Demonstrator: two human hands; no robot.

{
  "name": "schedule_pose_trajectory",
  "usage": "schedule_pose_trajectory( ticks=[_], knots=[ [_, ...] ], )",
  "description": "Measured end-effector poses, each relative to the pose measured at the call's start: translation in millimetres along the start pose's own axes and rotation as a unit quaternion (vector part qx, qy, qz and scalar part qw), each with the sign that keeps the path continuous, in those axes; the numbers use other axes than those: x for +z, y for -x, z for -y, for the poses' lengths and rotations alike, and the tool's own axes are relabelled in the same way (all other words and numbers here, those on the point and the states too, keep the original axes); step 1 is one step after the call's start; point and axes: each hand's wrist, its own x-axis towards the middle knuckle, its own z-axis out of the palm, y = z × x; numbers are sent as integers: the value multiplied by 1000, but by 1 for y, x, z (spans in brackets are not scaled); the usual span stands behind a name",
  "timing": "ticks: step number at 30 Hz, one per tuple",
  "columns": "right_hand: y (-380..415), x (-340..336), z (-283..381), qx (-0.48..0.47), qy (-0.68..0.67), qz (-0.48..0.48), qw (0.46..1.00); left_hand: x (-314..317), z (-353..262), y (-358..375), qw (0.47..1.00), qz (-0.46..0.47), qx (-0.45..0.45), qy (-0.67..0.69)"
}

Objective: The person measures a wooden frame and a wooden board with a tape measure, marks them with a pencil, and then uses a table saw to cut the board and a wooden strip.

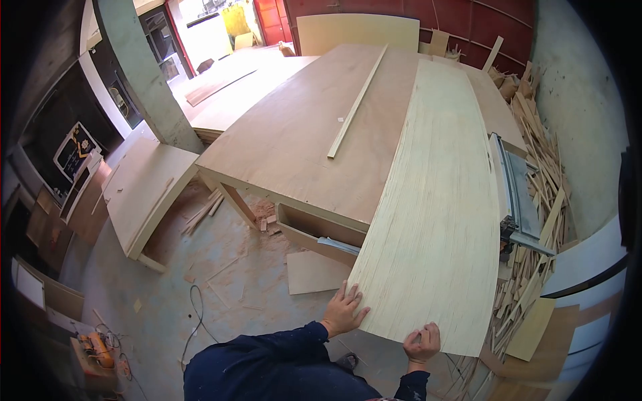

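Observation:
A long, pale plywood sheet (435, 200) with lengthwise grain lies over the right side of a large wooden worktable (294, 140). Its near end sticks out past the table's front edge towards me. At that end's left corner, my left hand (344, 310) grips the sheet, its fingers lying over the side edge. My right hand (422, 343) holds the near edge further right, with bent fingers on the top face. The undersides of both grips are hidden. Along the sheet's right side sits a metal table-saw fence and rail (525, 194).
A narrow wood strip (358, 103) lies on the worktable. Under its front is an open drawer-like box (317, 230). Offcuts (528, 267) pile along the right wall. A low table (144, 184), a cable (194, 314) and an orange power tool (100, 349) are at left.

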Motion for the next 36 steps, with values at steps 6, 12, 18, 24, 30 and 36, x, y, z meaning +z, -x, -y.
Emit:
schedule_pose_trajectory(
  ticks=[6,12,18,24,30,36],
  knots=[
    [-19,14,-11,2,-17,-16,1000,6,1,-25,996,-85,-23,5],
    [-80,62,-43,-5,-21,-19,1000,27,25,-100,994,-111,-7,-10],
    [-155,121,-82,9,1,-20,1000,58,53,-197,990,-140,-30,4],
    [-217,160,-108,62,3,3,998,80,73,-276,990,-95,-99,26],
    [-234,172,-116,60,6,45,997,81,76,-295,992,-47,-114,18],
    [-241,160,-114,-15,41,134,990,80,75,-294,994,-28,-110,5]
  ],
)
